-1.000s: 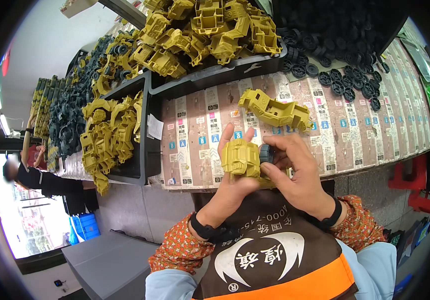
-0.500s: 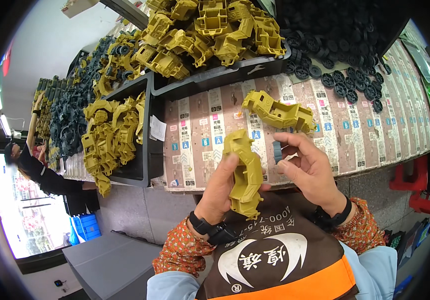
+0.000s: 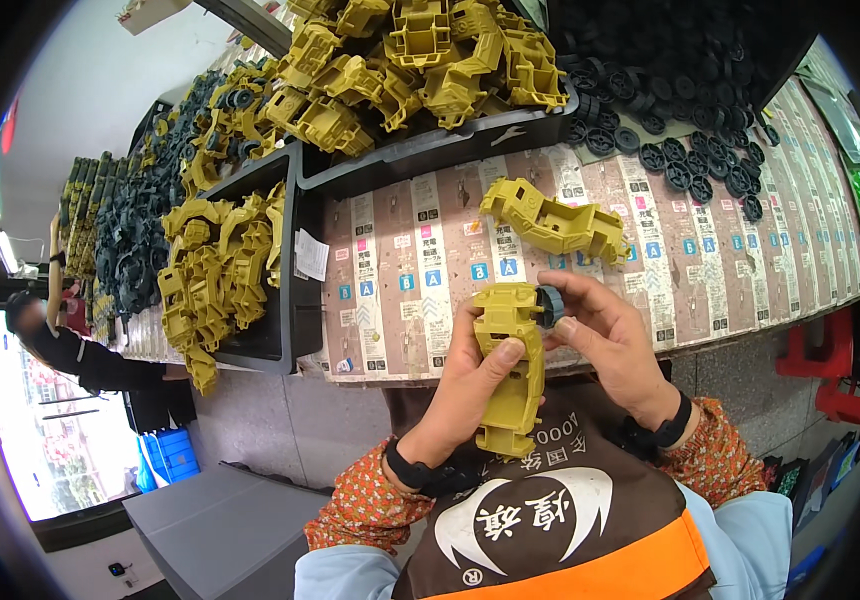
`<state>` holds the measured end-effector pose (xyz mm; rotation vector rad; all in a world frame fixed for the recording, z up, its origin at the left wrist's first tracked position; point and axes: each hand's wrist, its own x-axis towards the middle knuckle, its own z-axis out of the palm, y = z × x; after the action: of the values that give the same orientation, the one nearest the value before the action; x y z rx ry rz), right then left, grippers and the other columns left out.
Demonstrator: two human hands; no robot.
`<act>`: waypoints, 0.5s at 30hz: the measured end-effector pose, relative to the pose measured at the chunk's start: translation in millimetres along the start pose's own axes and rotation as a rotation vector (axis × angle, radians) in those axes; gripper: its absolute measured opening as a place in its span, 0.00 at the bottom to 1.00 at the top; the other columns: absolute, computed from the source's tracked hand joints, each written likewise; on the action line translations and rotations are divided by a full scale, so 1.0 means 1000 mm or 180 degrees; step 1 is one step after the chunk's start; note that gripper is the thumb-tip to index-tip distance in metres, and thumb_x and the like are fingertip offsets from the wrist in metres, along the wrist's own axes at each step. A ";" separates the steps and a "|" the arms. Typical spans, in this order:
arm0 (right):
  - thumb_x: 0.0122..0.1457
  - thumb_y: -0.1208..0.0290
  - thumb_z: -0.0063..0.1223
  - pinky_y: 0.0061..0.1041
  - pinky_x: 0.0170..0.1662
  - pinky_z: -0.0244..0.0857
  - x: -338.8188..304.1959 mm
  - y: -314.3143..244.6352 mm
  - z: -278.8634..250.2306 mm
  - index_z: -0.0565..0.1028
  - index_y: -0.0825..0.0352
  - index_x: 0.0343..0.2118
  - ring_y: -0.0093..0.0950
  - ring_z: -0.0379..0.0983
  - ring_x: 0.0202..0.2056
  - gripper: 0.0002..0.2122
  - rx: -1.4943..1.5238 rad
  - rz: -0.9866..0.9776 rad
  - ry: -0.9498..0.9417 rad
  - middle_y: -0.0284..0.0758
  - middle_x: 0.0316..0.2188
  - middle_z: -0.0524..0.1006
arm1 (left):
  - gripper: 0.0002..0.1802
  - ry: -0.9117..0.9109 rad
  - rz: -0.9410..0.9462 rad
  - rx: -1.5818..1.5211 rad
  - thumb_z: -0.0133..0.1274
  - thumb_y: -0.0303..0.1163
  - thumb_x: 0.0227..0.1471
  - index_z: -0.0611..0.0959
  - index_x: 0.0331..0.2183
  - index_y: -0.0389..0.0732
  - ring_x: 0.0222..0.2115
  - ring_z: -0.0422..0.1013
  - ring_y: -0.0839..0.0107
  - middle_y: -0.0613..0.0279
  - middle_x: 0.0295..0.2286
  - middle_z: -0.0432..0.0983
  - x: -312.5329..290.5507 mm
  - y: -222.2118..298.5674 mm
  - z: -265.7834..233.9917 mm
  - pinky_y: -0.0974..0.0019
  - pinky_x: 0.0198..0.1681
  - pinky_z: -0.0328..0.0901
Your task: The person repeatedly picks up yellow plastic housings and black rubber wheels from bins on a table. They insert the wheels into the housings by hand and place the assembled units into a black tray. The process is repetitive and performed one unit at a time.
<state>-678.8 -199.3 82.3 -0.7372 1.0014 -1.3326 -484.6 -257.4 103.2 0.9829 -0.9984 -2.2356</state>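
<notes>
Near the centre of the frame, the left hand [image 3: 462, 392] is further right than half a second ago, its thumb now across the yellow plastic body [image 3: 516, 400]. The dark wheel [image 3: 550, 306], then apart, now meets the body's upper right side, apparently touching, though fingers partly hide it.

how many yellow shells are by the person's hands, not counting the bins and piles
2: one yellow shell in the left hand, and a second yellow shell on the table beyond the right hand. Neither is hidden.
</notes>
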 end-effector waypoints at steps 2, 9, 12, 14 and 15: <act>0.67 0.79 0.51 0.26 0.52 0.74 -0.001 0.001 0.000 0.67 0.70 0.64 0.20 0.71 0.50 0.22 0.0016 -0.0036 0.0028 0.32 0.51 0.74 | 0.30 0.0045 0.0109 0.0096 0.54 0.38 0.66 0.57 0.60 0.45 0.34 0.78 0.69 0.57 0.46 0.72 0.002 -0.004 0.000 0.64 0.31 0.80; 0.65 0.82 0.54 0.24 0.52 0.74 -0.008 0.011 0.005 0.68 0.73 0.62 0.22 0.76 0.49 0.22 -0.0238 -0.0170 0.0468 0.35 0.49 0.78 | 0.32 0.0049 0.0521 0.0773 0.56 0.37 0.66 0.57 0.61 0.40 0.48 0.70 0.71 0.58 0.49 0.69 0.005 -0.019 -0.003 0.65 0.52 0.69; 0.64 0.83 0.52 0.28 0.53 0.73 -0.020 0.003 0.010 0.67 0.74 0.64 0.27 0.78 0.50 0.24 -0.1242 -0.0414 0.0364 0.41 0.51 0.78 | 0.34 0.0027 0.0731 0.1228 0.55 0.37 0.66 0.56 0.62 0.37 0.51 0.67 0.71 0.56 0.51 0.67 0.005 -0.022 -0.003 0.64 0.57 0.64; 0.62 0.87 0.47 0.28 0.52 0.74 -0.024 0.005 0.010 0.64 0.74 0.67 0.32 0.79 0.52 0.28 -0.2167 -0.1047 0.0219 0.48 0.54 0.78 | 0.34 -0.0113 0.0652 0.1193 0.54 0.37 0.67 0.55 0.63 0.37 0.52 0.66 0.71 0.56 0.51 0.67 0.007 -0.019 -0.002 0.64 0.57 0.64; 0.60 0.88 0.45 0.28 0.52 0.74 -0.026 0.007 0.009 0.63 0.74 0.67 0.33 0.79 0.52 0.29 -0.2239 -0.1021 0.0212 0.50 0.54 0.78 | 0.34 -0.0192 0.0612 0.1177 0.54 0.38 0.67 0.54 0.63 0.37 0.53 0.66 0.71 0.56 0.52 0.66 0.007 -0.018 -0.001 0.63 0.57 0.64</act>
<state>-666.3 -173.9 84.4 -1.4357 1.4742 -1.2730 -491.2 -252.0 86.1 0.9257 -1.5039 -1.9722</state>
